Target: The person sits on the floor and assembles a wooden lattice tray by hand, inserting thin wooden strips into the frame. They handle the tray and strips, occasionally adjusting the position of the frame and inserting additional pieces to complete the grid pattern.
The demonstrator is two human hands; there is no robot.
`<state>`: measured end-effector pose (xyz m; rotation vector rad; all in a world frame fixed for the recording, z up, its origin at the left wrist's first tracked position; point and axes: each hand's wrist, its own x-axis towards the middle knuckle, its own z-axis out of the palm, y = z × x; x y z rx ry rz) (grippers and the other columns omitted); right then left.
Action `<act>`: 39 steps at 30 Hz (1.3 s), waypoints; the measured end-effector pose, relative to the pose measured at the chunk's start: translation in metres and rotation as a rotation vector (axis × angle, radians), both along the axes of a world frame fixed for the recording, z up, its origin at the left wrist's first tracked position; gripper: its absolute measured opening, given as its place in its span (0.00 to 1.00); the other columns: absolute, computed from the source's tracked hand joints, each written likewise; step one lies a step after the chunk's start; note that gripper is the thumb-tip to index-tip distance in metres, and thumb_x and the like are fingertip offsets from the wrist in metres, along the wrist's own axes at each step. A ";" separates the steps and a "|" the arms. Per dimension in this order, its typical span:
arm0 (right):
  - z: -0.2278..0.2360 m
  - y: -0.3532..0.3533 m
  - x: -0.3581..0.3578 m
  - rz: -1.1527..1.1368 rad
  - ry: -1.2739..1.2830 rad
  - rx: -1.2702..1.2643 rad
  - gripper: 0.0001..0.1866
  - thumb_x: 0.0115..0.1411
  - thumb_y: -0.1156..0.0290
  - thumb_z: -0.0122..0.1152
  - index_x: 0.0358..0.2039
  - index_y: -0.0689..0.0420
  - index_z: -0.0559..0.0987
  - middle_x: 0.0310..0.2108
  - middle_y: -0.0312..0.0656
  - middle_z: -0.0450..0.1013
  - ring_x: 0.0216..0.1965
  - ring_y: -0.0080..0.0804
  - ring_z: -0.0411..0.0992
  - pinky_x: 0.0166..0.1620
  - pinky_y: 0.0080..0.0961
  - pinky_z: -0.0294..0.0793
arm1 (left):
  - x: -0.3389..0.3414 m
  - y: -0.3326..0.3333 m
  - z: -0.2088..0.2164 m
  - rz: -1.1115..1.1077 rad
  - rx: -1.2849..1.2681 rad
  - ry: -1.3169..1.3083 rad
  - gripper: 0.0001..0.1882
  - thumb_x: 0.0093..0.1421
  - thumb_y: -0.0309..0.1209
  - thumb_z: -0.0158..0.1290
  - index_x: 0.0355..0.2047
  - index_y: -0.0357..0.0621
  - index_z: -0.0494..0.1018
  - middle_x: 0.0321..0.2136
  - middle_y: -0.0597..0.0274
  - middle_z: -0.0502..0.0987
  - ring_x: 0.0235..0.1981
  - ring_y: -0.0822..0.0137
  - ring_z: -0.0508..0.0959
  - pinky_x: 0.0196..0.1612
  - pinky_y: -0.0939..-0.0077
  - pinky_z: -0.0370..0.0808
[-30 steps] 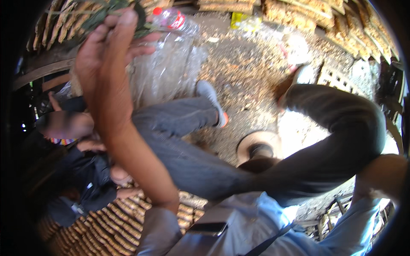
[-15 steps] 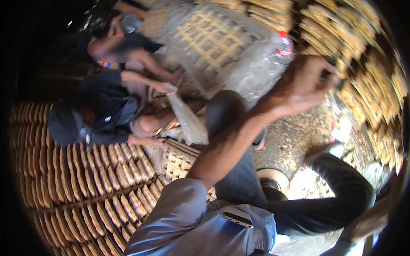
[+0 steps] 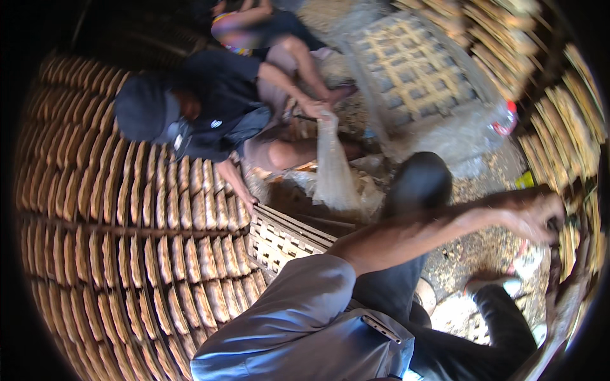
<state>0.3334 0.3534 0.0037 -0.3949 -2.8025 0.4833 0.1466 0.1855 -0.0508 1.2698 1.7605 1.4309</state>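
Head view, left hand (image 3: 531, 216) stretched rightward, fingers curled, right hand (image 3: 573, 289) blurred, grips unclear

Slab rows (image 3: 208, 261) line the left and more slabs (image 3: 565, 140) the right, stacked trays (image 3: 279, 244) and a bottle (image 3: 504, 119) between.

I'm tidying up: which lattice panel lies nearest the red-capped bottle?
The large upper panel amid clear plastic; others, like the stack by the capped co-worker's hand, are farther.

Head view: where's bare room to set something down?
Open but littered grey floor shows between the person's bare left forearm and dark trousers; another patch lies between that forearm and the clear plastic sheet. Rows of brown slabs crowd both sides.
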 end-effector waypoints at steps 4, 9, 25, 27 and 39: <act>-0.045 0.017 -0.013 0.078 -0.046 -0.397 0.25 0.75 0.67 0.50 0.70 0.59 0.65 0.50 0.48 0.75 0.50 0.30 0.73 0.54 0.30 0.74 | -0.003 0.029 -0.032 -0.068 0.025 -0.135 0.34 0.57 0.40 0.64 0.57 0.37 0.63 0.65 0.36 0.57 0.57 0.49 0.73 0.52 0.55 0.79; -0.031 -0.003 -0.016 0.157 -0.099 -0.823 0.19 0.76 0.65 0.50 0.60 0.64 0.74 0.23 0.32 0.68 0.24 0.19 0.65 0.29 0.19 0.67 | 0.003 0.044 -0.046 0.172 0.040 -0.202 0.42 0.60 0.36 0.64 0.64 0.36 0.50 0.54 0.42 0.63 0.37 0.53 0.80 0.35 0.68 0.85; -0.017 -0.015 -0.026 0.060 -0.044 -0.694 0.17 0.77 0.63 0.49 0.56 0.65 0.72 0.34 0.33 0.70 0.33 0.17 0.66 0.36 0.16 0.69 | 0.005 0.025 -0.042 0.234 0.331 -0.131 0.32 0.52 0.35 0.65 0.54 0.43 0.63 0.51 0.53 0.61 0.47 0.62 0.72 0.48 0.63 0.75; -0.032 -0.016 -0.023 -0.031 0.114 -0.688 0.19 0.77 0.61 0.49 0.56 0.64 0.72 0.33 0.33 0.71 0.33 0.17 0.67 0.36 0.16 0.70 | -0.001 0.026 -0.038 0.221 0.361 -0.090 0.29 0.51 0.35 0.65 0.51 0.44 0.68 0.50 0.55 0.63 0.48 0.62 0.70 0.50 0.63 0.72; -0.034 -0.004 -0.032 -0.048 0.052 -0.838 0.20 0.76 0.59 0.50 0.58 0.62 0.71 0.30 0.31 0.70 0.29 0.16 0.65 0.32 0.15 0.66 | 0.009 0.000 -0.024 0.139 0.276 -0.042 0.18 0.52 0.41 0.66 0.38 0.45 0.77 0.39 0.55 0.71 0.43 0.58 0.72 0.47 0.64 0.70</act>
